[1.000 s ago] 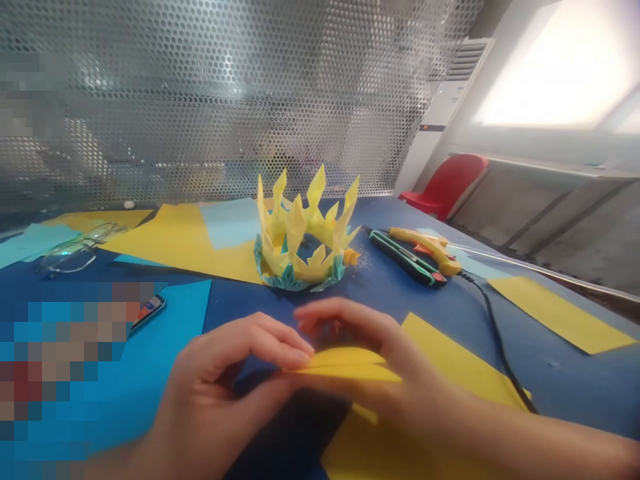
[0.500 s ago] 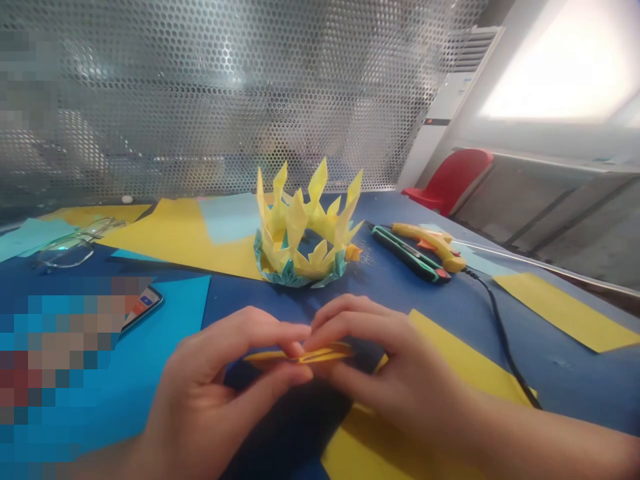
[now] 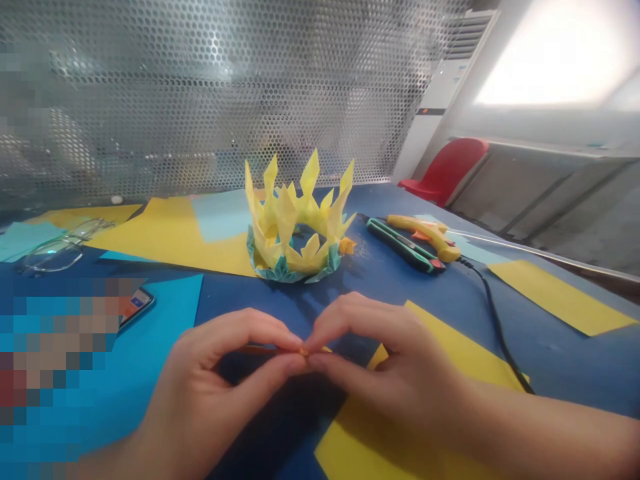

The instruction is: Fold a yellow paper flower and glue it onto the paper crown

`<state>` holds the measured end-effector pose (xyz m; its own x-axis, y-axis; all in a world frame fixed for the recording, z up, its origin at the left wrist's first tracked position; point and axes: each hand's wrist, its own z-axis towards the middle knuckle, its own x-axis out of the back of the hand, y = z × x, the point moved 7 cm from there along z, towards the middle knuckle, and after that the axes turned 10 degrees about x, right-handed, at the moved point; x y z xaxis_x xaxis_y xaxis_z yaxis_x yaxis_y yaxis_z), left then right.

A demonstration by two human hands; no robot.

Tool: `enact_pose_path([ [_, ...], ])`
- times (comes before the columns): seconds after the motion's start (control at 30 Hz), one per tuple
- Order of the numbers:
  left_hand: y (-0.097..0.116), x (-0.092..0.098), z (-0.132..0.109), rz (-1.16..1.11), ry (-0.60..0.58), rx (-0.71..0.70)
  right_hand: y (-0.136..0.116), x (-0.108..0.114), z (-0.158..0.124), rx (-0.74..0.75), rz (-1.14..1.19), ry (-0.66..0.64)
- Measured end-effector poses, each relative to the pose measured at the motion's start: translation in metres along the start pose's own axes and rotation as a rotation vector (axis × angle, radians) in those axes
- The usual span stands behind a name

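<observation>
Head camera: left hand [image 3: 205, 367] and right hand [image 3: 405, 357] pinch folded yellow paper [image 3: 304, 352] at six o'clock from a paper crown [image 3: 286, 227], likely light, easily creased, best held by its fold.

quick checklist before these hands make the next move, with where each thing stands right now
1. Left hand gripping the small paper piece: ok, pinched between thumb and finger.
2. Right hand gripping it too: ok, pinched right beside the left hand's grip.
3. Whole piece visible for checking its edges: not ok, the fingers hide much of it.
4. Paper crown apart from both hands: ok, it stands on the table beyond them.
5. Blade of the green-and-black cutter drawn in: cannot tell.
6. Yellow corded tool unplugged: cannot tell, the cord's far end is out of sight.
</observation>
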<state>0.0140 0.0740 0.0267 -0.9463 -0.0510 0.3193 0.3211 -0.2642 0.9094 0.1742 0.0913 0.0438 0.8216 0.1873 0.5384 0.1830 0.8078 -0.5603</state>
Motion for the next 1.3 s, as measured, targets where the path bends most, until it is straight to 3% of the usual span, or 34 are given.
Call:
enact_pose_path([
  [0.6, 0.006, -0.004, -0.002, 0.064, -0.087, -0.069, 0.003, -0.004, 0.003, -0.071, 0.105, -0.058],
  [0.8, -0.002, -0.008, 0.000, 0.079, -0.068, 0.026, 0.007, -0.004, 0.002, -0.089, 0.048, -0.083],
  [1.0, -0.014, -0.019, -0.001, 0.114, -0.197, 0.127, 0.007, 0.004, 0.004, -0.111, 0.010, 0.004],
  [1.1, -0.014, -0.018, -0.002, 0.126, -0.199, 0.117, 0.012, -0.001, 0.001, -0.189, 0.066, -0.046],
  [1.2, -0.017, -0.017, -0.001, 0.073, -0.202, 0.179, 0.020, -0.010, -0.005, -0.311, 0.157, -0.148],
  [1.3, -0.020, -0.019, 0.000, 0.045, -0.256, 0.250, 0.022, -0.015, -0.008, -0.371, 0.245, -0.169],
])
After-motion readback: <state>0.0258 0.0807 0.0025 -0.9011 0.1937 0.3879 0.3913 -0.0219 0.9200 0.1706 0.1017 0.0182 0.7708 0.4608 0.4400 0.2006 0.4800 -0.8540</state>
